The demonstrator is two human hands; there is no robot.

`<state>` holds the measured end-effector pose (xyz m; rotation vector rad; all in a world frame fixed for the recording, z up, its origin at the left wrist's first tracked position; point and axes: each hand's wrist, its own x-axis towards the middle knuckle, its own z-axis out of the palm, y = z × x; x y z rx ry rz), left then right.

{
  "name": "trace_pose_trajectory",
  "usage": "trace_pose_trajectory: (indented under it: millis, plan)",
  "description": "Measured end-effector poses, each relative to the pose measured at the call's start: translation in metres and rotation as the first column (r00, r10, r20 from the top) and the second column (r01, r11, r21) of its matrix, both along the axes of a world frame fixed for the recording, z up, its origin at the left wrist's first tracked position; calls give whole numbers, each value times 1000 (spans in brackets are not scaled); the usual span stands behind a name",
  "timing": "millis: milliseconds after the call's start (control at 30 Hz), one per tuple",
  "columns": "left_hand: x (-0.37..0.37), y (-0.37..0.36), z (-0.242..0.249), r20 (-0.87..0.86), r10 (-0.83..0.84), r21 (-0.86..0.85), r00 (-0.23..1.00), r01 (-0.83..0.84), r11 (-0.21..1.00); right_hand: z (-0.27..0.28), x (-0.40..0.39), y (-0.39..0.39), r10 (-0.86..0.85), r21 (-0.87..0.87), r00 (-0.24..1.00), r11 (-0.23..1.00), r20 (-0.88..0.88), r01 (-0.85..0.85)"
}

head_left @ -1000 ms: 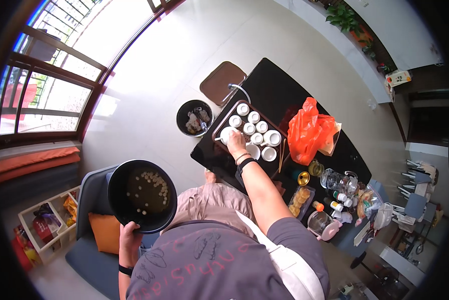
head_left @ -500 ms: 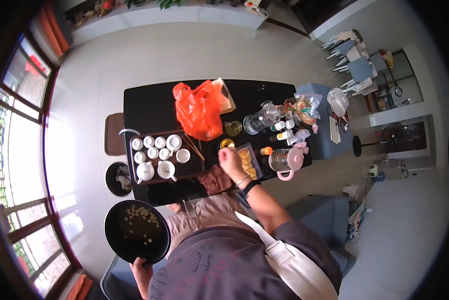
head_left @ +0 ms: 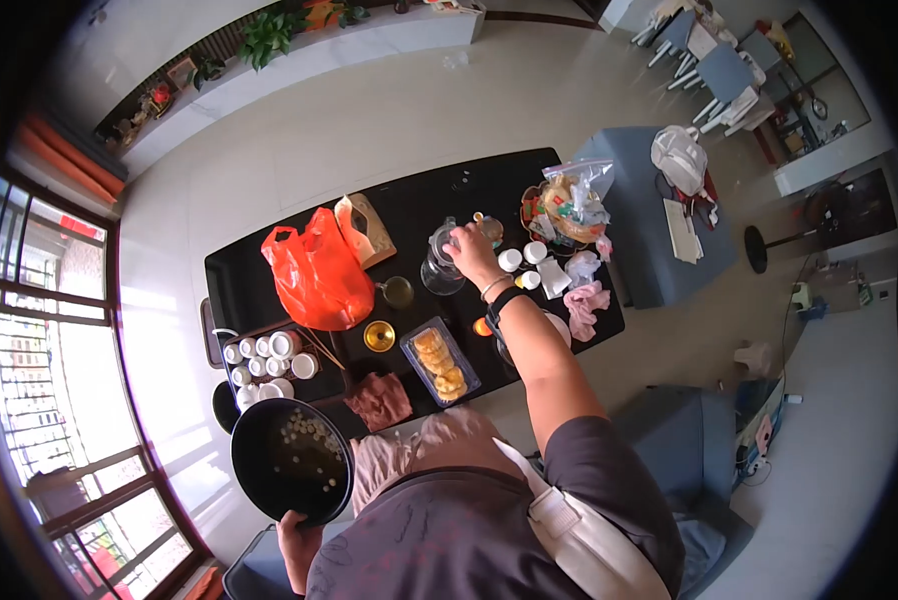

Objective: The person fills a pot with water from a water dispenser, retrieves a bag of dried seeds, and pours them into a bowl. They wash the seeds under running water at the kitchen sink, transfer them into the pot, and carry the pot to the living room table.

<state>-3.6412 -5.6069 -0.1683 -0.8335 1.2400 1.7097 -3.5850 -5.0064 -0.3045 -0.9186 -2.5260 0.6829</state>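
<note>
My left hand grips the rim of a black bowl, which holds liquid and several small pale pieces. Over the black table, my right hand is at the top of a clear glass jug, with its fingers bent around the lid area; what exactly they pinch is too small to make out. Left of the jug stand a glass cup and a gold-coloured round dish. A clear tray of yellow pastries lies nearer my body.
An orange plastic bag and a box stand at the table's left. White cups sit on a tea tray. White bottles, a pink cloth and a snack basket are at the right; a brown cloth lies in front.
My right hand has moved forward from beside the pastries to the glass jug. The view has turned and shifted. My left hand still holds the black bowl.
</note>
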Motion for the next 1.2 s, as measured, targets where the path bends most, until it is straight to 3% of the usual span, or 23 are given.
trace_pose_trajectory:
  millis: [67,133,200,233,300,367,467,533,667,767,833,867,933,1000,1067,1100,1133,1167,1200]
  plan:
    - [14,23,7,-4,-24,-24,1000,24,999,11,9,5,-81,112,958,987,-275,116]
    - [26,51,23,-3,-62,-66,998,62,996,45,38,-3,-177,-187,917,976,-356,116]
    - [32,70,28,-36,-101,-131,994,95,987,58,81,-23,-199,-356,914,932,-354,65]
    - [36,76,28,-43,-118,-154,992,110,982,57,105,-35,-177,-437,959,897,-221,65]
    - [36,83,24,-4,-143,-169,990,140,976,42,152,-67,4,-409,991,911,-136,-60]
    - [34,99,28,9,-203,-221,979,200,955,-4,194,-115,27,-472,999,881,-23,-35]
    - [33,132,40,-31,-293,-268,956,275,923,-56,241,-173,56,-332,977,943,206,16]
    - [34,143,37,-154,-280,-25,948,279,960,-72,250,-185,17,-251,974,967,226,41]
    - [24,146,33,-122,-368,-9,922,370,929,-109,259,-189,-1,-210,975,976,223,50]
    - [25,160,32,-131,-388,5,912,392,920,-115,276,-191,-20,-179,941,980,338,85]
    - [24,160,29,-187,-420,36,888,433,901,-125,298,-197,-37,-248,872,952,488,179]
    - [19,154,24,-196,-433,46,880,449,892,-135,315,-201,-144,-289,860,904,489,315]
    - [8,141,6,-57,-496,-146,866,484,863,-139,337,-200,-200,-135,864,947,462,291]
    - [9,148,7,-65,-524,-170,849,508,844,-128,347,-187,-159,-195,844,936,513,294]
    - [15,163,10,-91,-547,-185,832,526,830,-112,350,-162,47,-407,765,867,642,289]
    - [17,175,12,-112,-561,-191,820,536,822,-119,353,-153,96,-473,704,802,704,364]
    - [20,190,15,-137,-573,-193,808,545,816,-90,353,-156,-548,-744,753,314,365,590]
    - [25,211,19,-162,-585,-198,795,555,808,-106,359,-136,-473,-688,770,383,428,617]
    - [27,234,24,-187,-600,-207,778,566,798,-116,366,-120,-169,-571,738,529,654,627]
